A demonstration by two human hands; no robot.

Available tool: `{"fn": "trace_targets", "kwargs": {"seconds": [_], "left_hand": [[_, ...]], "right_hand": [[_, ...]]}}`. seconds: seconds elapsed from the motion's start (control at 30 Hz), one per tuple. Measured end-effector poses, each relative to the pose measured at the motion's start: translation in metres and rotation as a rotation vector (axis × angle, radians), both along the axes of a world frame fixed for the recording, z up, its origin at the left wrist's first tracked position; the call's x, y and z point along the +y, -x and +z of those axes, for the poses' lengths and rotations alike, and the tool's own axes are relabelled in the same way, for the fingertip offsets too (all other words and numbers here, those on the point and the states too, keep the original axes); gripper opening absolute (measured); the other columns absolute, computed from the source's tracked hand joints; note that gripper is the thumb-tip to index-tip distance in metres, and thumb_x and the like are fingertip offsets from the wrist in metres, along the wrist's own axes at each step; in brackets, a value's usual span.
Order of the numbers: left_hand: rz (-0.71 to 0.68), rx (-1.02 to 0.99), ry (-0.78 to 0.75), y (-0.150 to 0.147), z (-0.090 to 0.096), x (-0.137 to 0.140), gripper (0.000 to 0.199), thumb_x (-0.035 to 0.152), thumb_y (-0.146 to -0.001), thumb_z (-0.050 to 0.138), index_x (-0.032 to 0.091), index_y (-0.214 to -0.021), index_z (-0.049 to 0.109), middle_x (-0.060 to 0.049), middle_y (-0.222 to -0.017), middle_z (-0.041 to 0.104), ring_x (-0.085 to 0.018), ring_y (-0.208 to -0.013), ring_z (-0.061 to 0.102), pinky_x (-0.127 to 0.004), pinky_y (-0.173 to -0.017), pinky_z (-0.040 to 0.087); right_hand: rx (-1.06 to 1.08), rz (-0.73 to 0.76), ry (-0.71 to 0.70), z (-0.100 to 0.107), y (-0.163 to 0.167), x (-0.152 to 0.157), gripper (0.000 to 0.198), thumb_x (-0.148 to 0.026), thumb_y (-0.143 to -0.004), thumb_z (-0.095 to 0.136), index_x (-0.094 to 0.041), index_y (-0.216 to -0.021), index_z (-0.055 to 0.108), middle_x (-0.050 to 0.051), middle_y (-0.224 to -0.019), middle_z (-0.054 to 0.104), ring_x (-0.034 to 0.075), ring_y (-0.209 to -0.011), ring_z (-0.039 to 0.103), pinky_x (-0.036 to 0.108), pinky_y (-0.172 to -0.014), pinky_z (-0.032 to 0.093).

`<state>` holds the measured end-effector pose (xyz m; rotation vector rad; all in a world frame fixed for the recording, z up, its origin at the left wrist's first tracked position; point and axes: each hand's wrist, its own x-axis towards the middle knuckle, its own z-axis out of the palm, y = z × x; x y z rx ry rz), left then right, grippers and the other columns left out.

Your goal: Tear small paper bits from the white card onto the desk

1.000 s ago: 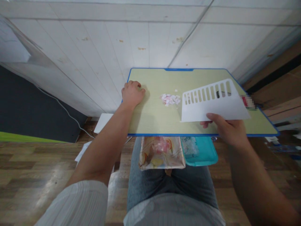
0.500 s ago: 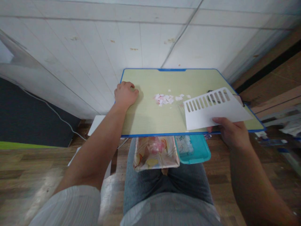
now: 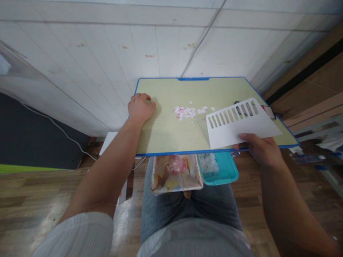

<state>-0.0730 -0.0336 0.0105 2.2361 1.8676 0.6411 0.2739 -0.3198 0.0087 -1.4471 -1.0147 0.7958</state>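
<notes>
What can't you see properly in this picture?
Head view only:
- Dark thing on the table: mostly behind the white scraper.
- Right hand: fingers hidden under the scraper.
- Teal tray and patterned bag: far parts hidden under the table edge.
- Scraps: too small to identify.

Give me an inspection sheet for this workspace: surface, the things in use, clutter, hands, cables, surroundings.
Surface: small lap table, pale green top with a blue rim, set over the person's knees.
Things in use: white slotted scraper held above the table's right part; pile of pink and white scraps near the middle, with a few loose bits to its right.
Clutter: dark item at the right edge, mostly hidden by the scraper; patterned bag and teal tray on the lap below the table.
Hands: left hand curled at the table's left edge; right hand gripping the scraper.
Cables: white cable along the floor on the left.
Surroundings: white panelled wall, wooden floor.
</notes>
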Motion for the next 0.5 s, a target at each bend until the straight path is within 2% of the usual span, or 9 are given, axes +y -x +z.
{"fn": "trace_targets", "kwargs": {"seconds": [0.17, 0.3, 0.43, 0.5], "left_hand": [[-0.003, -0.020, 0.014, 0.0006, -0.0005, 0.0011, 0.036, 0.035, -0.103, 0.066, 0.026, -0.134, 0.083, -0.019, -0.160, 0.073, -0.045, -0.158, 0.060, -0.060, -0.137, 0.048], [0.001, -0.017, -0.009, 0.0006, -0.0022, 0.0021, 0.036, 0.034, -0.103, 0.065, 0.026, -0.133, 0.083, -0.018, -0.158, 0.075, -0.044, -0.155, 0.061, -0.060, -0.137, 0.049], [-0.006, -0.027, -0.015, 0.0003, -0.0024, 0.0018, 0.033, 0.032, -0.103, 0.067, 0.026, -0.131, 0.084, -0.018, -0.158, 0.076, -0.045, -0.154, 0.062, -0.062, -0.136, 0.050], [-0.011, -0.038, -0.013, 0.0003, -0.0021, 0.0014, 0.033, 0.031, -0.103, 0.067, 0.025, -0.131, 0.084, -0.019, -0.157, 0.075, -0.046, -0.154, 0.062, -0.063, -0.136, 0.050]], "right_hand": [[-0.001, 0.004, -0.017, -0.0040, -0.0082, 0.0011, 0.028, -0.051, -0.086, 0.096, -0.032, -0.078, 0.078, 0.001, -0.062, 0.073, 0.027, -0.053, 0.067, 0.043, -0.053, 0.066], [0.004, 0.028, -0.022, -0.0030, -0.0078, 0.0009, 0.026, -0.049, -0.085, 0.096, -0.031, -0.077, 0.078, 0.001, -0.063, 0.074, 0.027, -0.056, 0.070, 0.043, -0.058, 0.068], [0.061, 0.001, -0.035, -0.0016, -0.0054, 0.0004, 0.028, -0.050, -0.080, 0.098, -0.031, -0.085, 0.078, -0.001, -0.064, 0.075, 0.026, -0.050, 0.067, 0.043, -0.052, 0.066], [-0.014, -0.029, -0.048, -0.0016, -0.0044, 0.0001, 0.031, -0.052, -0.081, 0.099, -0.032, -0.084, 0.076, -0.001, -0.064, 0.075, 0.028, -0.051, 0.069, 0.045, -0.054, 0.068]]}}
